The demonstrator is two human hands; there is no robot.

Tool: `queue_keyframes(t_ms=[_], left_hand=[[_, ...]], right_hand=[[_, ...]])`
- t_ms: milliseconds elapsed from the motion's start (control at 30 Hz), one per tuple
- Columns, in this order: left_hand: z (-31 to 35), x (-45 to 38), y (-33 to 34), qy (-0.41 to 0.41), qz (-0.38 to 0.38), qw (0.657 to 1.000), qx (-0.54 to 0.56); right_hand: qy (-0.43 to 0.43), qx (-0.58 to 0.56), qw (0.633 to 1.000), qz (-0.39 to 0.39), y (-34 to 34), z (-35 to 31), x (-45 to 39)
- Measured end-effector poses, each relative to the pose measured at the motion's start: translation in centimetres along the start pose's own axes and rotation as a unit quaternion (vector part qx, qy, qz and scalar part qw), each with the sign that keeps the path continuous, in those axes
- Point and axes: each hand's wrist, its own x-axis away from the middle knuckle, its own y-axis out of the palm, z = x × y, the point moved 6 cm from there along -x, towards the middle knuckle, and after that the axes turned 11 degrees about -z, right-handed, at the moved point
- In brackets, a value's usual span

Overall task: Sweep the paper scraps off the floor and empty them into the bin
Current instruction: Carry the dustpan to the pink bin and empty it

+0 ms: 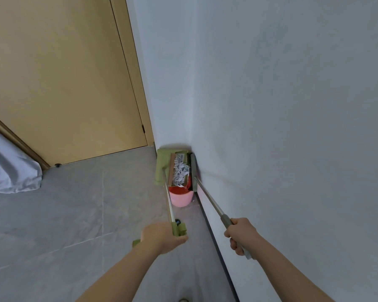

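White wall (292, 105) fills the whole right half of the frame, and a tan door (59, 79) takes the upper left. Grey tiled floor (74, 214) spreads across the lower left, with a rumpled pale blue cloth (11, 171) bunched at the left edge.

Down the middle we have both forearms reaching in from the bottom. The left hand (162, 237) is wrapped around the green grip at the end of the dustpan's long pole, fingers curled over it. The right hand (241, 235) is closed round the grey handle of the broom (207, 199), whose shaft runs up and left along the wall's dark skirting.

Both poles meet at centre frame, right in the corner where the two walls join. There the green dustpan (163, 164) is lifted and tipped over the pink bin (181, 198), which stands on the floor against the wall. The grey broom head sits upright just to the right of the pan, above the bin's rim.

And the paper scraps (181, 171) — white shreds, heaped in the pan's mouth between the pan and the broom head, directly above the bin's red-lined opening.
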Motion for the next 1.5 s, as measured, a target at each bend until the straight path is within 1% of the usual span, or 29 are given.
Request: queue_keyframes(t_ms=[100, 167, 233, 367, 500, 567, 667, 800, 900, 1000, 1167, 1333, 1500], left_hand=[[-0.4, -0.5, 0.5, 0.006, -0.069, 0.996, 0.052], [-0.8, -0.8, 0.6, 0.013, -0.091, 0.993, 0.078], [-1.1, -0.9, 0.3, 0.020, -0.085, 0.992, 0.093], [-1.5, -1.0, -0.2, 0.023, -0.056, 0.996, 0.066], [-1.3, -0.7, -0.4, 0.028, -0.055, 0.995, 0.075], [-1.1, -0.4, -0.2, 0.024, -0.041, 0.998, 0.049], [-0.9, -0.3, -0.1, 0.012, 0.000, 1.000, -0.003], [-0.7, -0.3, -0.9, 0.033, 0.025, 0.997, -0.071], [-0.4, -0.3, -1.6, 0.048, 0.080, 0.992, -0.087], [-0.1, -0.1, -2.5, 0.045, 0.113, 0.985, -0.121], [1.3, 0.9, -4.7, 0.077, 0.166, 0.962, -0.203], [1.6, 1.5, -5.0, 0.106, 0.167, 0.945, -0.261], [1.3, 2.2, -4.4, 0.109, 0.170, 0.939, -0.278]], right_hand=[[-0.004, 0.003, 1.000, -0.004, 0.0, 0.0, 0.1], [-0.003, 0.006, 1.000, -0.007, 0.0, -0.1, 0.2], [-0.001, 0.002, 1.000, -0.011, 0.0, -0.1, 0.3], [-0.001, -0.013, 1.000, -0.018, 0.1, -0.9, 1.1], [-0.003, -0.053, 0.998, -0.029, -0.3, -1.9, 2.0], [-0.001, -0.065, 0.997, -0.031, -0.6, -2.0, 2.4], [-0.006, -0.079, 0.996, -0.034, -1.1, -2.0, 2.7], [-0.010, -0.075, 0.997, -0.031, -1.9, -2.6, 3.2], [-0.007, -0.050, 0.998, -0.026, -2.4, -2.8, 3.4], [-0.006, -0.027, 0.999, -0.018, -2.6, -2.6, 3.3], [-0.007, 0.016, 1.000, 0.002, -2.7, -2.0, 2.8], [0.010, -0.003, 1.000, -0.002, -2.9, -0.8, 2.1], [0.013, -0.033, 0.999, -0.018, -2.4, 0.0, 1.9]])
